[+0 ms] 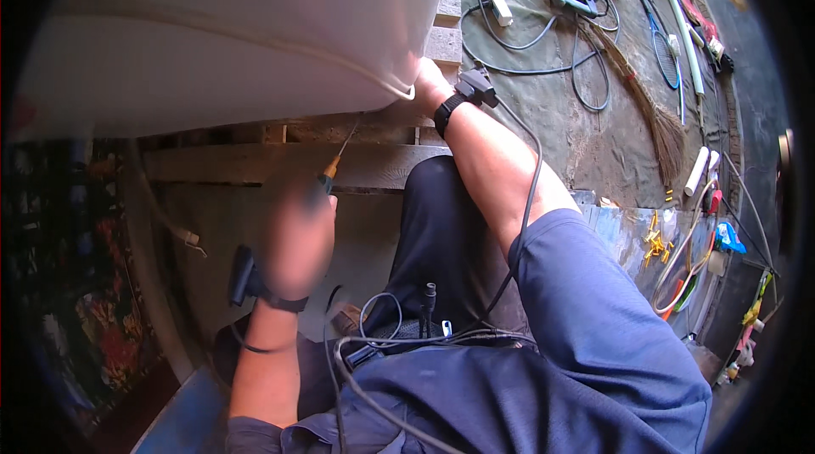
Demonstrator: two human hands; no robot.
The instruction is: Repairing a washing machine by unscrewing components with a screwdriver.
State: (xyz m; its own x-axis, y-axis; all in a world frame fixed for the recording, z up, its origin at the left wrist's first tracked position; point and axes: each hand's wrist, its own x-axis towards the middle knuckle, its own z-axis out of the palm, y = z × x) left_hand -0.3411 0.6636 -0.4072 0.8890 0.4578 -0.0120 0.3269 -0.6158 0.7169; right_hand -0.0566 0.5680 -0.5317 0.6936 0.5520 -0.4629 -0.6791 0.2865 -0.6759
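Left hand (299, 237) fisted, blurred; right hand (430, 84) extended forward, half hidden.

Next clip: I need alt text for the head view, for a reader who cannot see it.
The left hand, blurred, holds a screwdriver pointed up under a large white appliance resting on a wooden pallet. The right hand braces the appliance's lower corner. Cables, tools and a broom lie on the tarp to the right.

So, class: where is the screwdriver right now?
In the head view, left of centre: the left hand holds the screwdriver, its tip pointing up under the white appliance, above the wooden pallet.
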